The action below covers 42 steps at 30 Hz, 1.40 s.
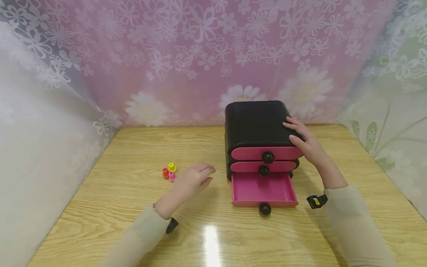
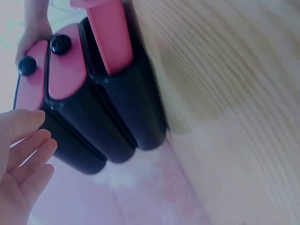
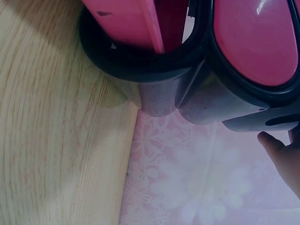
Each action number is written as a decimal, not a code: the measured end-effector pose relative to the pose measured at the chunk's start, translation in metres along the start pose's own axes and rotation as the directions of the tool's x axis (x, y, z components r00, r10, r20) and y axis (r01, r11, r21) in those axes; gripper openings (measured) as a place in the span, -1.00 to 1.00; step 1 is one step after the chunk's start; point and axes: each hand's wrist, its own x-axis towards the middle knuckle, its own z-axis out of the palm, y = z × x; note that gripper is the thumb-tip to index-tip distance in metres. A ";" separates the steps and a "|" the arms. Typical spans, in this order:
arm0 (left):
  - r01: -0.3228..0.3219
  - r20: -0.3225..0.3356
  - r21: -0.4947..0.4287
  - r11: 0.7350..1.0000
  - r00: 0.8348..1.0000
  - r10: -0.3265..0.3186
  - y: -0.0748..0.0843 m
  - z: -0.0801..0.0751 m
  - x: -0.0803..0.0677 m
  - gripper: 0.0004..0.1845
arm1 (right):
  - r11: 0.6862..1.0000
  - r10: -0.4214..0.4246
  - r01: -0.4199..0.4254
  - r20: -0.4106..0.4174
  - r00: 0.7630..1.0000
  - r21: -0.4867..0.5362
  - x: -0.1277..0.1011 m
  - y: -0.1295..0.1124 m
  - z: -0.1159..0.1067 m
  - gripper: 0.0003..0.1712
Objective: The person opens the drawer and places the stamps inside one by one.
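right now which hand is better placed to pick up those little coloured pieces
The left hand, most likely. It hovers open just beside the three small coloured pieces on the table, holding nothing. The right hand rests on the black drawer box, across the open bottom drawer from them.

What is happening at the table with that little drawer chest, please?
A person's right hand rests on the top right edge of a black three-drawer chest. Its bottom pink drawer stands pulled out and looks empty. The left hand hovers open above the table, beside three small coloured pegs.
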 end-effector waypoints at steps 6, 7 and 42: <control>0.119 -0.002 0.036 0.992 0.993 -0.119 -0.018 -0.010 -0.017 -0.76 | 1.000 -0.016 0.017 -0.011 1.000 0.010 -0.001 -0.013 0.003 -0.55; 0.140 -0.007 0.043 0.989 0.990 -0.140 -0.021 -0.012 -0.021 -0.76 | 1.000 -0.016 0.016 -0.012 1.000 0.013 -0.001 -0.012 0.003 -0.54; 0.452 0.346 0.177 0.874 0.803 -0.485 -0.065 -0.020 -0.057 -0.68 | 0.999 -0.008 0.009 -0.014 1.000 0.036 -0.001 -0.010 0.004 -0.55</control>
